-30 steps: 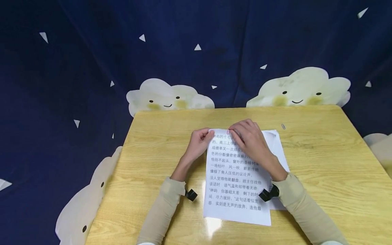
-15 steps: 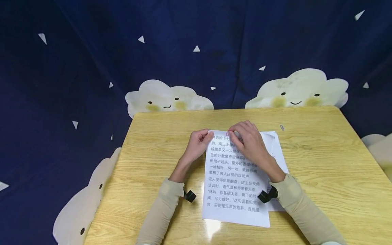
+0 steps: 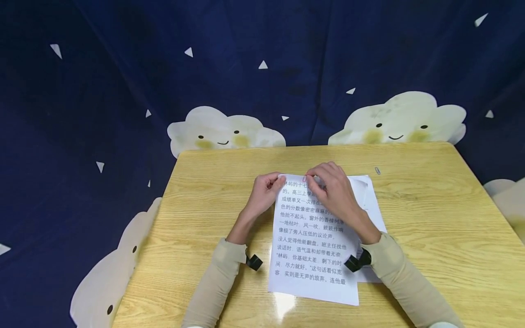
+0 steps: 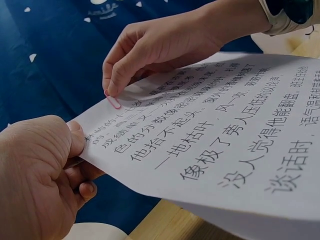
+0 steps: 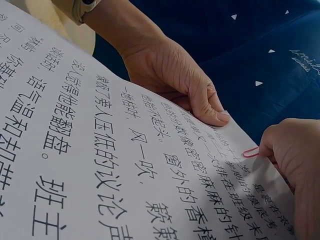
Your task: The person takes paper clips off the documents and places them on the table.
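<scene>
A printed sheet of paper (image 3: pixel 313 250), raised at its top edge, hangs between both hands. My left hand (image 3: pixel 265 192) pinches its upper left corner, thumb on the printed face and fingers behind. At the middle of the top edge, a pink paper clip (image 4: pixel 114 102) sits over the edge, one loop lying on the printed side. My right hand (image 3: pixel 334 191) pinches the clip's outer end between thumb and forefinger, as the right wrist view also shows with the pink loop (image 5: pixel 251 152) on the paper. How many sheets the clip spans cannot be seen.
Another paper (image 3: pixel 371 196) lies on the wooden table (image 3: pixel 430 218), partly under the right forearm. A second, greyish paper clip (image 3: pixel 378 171) rests on the table beyond its top edge. A dark blue curtain (image 3: pixel 229 59) with cloud shapes hangs behind the table.
Both hands keep their grip on the paper and clip. The sheet's lower edge has swung slightly to the left. The whole view shifted a little early on.
</scene>
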The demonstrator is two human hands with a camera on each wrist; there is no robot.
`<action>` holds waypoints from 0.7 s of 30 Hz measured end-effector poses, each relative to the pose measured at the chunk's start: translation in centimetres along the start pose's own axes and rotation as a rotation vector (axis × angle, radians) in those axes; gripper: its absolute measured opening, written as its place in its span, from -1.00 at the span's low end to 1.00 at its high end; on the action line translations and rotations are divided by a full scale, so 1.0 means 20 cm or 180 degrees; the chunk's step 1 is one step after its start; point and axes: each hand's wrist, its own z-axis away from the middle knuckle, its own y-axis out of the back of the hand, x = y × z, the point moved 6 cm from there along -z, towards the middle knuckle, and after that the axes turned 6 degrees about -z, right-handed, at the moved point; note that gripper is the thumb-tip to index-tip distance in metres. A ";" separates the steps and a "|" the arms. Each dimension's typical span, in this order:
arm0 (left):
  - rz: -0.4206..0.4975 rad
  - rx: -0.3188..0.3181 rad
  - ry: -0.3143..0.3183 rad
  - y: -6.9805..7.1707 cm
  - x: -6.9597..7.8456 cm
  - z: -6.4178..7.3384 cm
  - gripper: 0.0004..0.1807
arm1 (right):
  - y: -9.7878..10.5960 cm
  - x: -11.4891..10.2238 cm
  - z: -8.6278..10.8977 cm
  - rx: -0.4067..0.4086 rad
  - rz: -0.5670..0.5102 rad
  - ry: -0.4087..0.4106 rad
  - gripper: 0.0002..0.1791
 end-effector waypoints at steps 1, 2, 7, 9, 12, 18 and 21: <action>-0.0003 0.0001 -0.0008 0.00 0.00 0.00 -0.74 | 0.00 0.00 0.00 0.0004 -0.0004 -0.0006 -0.89; -0.0008 0.0003 -0.0009 0.00 0.00 0.00 -0.74 | 0.00 0.00 0.00 0.0016 -0.0007 -0.0013 -0.89; 0.0012 -0.0002 -0.0004 0.00 -0.01 0.00 -0.74 | 0.01 0.00 0.00 0.0073 -0.0063 -0.0020 -0.91; 0.0032 -0.0005 0.0003 -0.01 -0.01 0.00 -0.75 | 0.01 0.00 0.00 0.0089 -0.0087 -0.0010 -0.91; 0.0042 -0.0002 0.0007 -0.01 -0.01 0.00 -0.75 | 0.01 -0.01 0.00 0.0103 -0.0106 0.0002 -0.91; 0.0021 0.0001 0.0019 -0.01 -0.01 0.00 -0.74 | 0.02 0.00 0.00 0.0090 -0.0118 -0.0015 -0.91; 0.0014 0.0000 0.0011 -0.01 -0.01 0.00 -0.74 | 0.02 0.00 0.00 0.0087 -0.0124 -0.0044 -0.91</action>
